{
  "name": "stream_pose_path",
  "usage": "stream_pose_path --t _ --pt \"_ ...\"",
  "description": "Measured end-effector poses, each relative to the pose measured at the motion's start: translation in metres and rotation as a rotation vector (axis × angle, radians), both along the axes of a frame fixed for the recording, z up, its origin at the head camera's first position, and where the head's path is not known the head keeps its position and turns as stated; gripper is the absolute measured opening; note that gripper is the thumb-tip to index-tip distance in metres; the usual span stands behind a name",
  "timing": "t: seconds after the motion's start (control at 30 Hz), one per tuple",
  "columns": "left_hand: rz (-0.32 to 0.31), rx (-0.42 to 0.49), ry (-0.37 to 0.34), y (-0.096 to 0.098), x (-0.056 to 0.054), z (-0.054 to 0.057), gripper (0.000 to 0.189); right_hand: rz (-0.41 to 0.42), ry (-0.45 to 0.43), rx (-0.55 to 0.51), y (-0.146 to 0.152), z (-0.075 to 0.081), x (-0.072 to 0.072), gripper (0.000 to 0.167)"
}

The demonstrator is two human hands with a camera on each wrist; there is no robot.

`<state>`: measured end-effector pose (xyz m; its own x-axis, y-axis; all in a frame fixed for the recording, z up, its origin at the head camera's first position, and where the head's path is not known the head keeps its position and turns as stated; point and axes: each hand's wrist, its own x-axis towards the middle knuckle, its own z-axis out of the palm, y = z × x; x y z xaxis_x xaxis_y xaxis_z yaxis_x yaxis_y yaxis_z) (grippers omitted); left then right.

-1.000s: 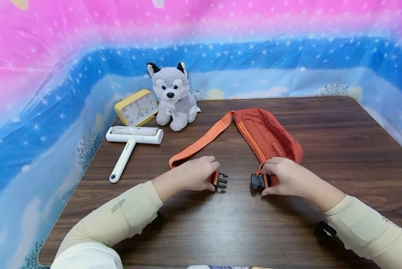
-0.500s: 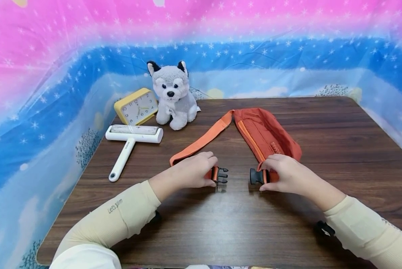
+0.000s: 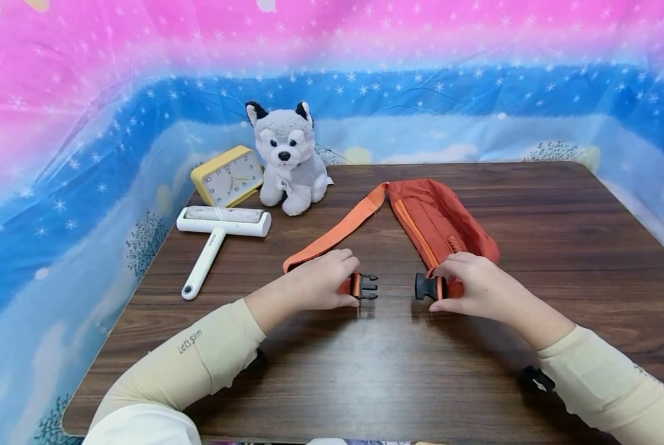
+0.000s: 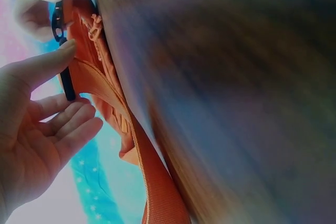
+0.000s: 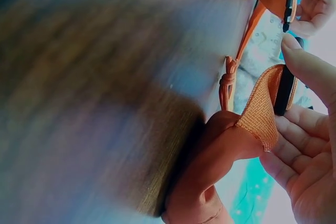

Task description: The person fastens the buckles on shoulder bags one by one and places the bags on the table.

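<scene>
A rust-red waist bag [image 3: 445,219] lies on the table, its orange strap [image 3: 337,233] looping to the left. My left hand [image 3: 323,283] pinches the black pronged half of the side-release buckle [image 3: 369,287] between thumb and fingers, prongs pointing right. Facing it across a short gap is the black socket half [image 3: 427,287], pinched by my right hand [image 3: 473,285] at the bag's near end. In the left wrist view, the thumb [image 4: 50,66] presses on the buckle half from above. The right wrist view has orange webbing [image 5: 262,100] folded beside the socket half.
At the back left a grey plush husky [image 3: 287,164] sits beside a yellow alarm clock [image 3: 228,177]. In front of the clock lies a white lint roller [image 3: 215,235]. A patterned cloth [image 3: 420,93] hangs behind the brown wooden table [image 3: 559,247].
Both hands have shifted slightly away from the person, bringing the buckle halves along. The halves have tilted to face each other more squarely; the gap between them is about the same.
</scene>
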<state>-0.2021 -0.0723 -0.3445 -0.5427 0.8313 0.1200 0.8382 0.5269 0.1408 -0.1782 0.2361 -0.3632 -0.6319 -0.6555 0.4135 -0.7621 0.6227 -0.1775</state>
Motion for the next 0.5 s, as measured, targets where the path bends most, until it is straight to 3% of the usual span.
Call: stream_pose_path --t 0.5 --pt "-0.005 0.058 0.007 0.0031 0.0006 -0.0003 0.039 -0.001 0.016 -0.037 -0.0032 0.0004 -0.0006 0.048"
